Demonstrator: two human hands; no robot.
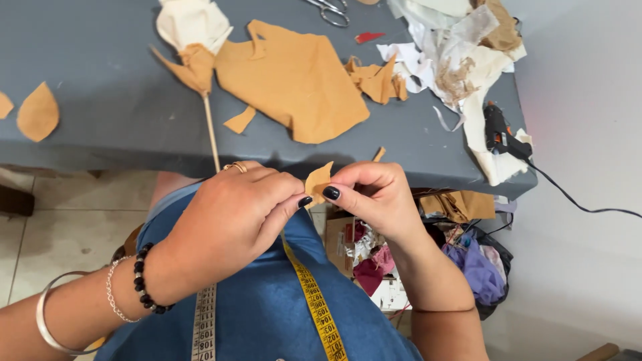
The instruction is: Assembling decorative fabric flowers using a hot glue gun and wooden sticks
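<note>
Both hands, left hand (pixel 231 214) and right hand (pixel 374 197), pinch a small tan fabric petal (pixel 317 180) mid-frame. Bigger tan fabric piece (pixel 294 80) lies on the grey counter (pixel 100 100) above.

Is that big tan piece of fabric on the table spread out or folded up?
Mostly spread out: the large tan fabric piece lies flat on the grey table, its ragged cut outline showing. Only a small bit at its top left corner looks turned over.

Sewing craft workshop — fabric scraps (pixel 294 80), scissors (pixel 331 10), glue gun (pixel 498 134) on grey table (pixel 107 100).
</note>
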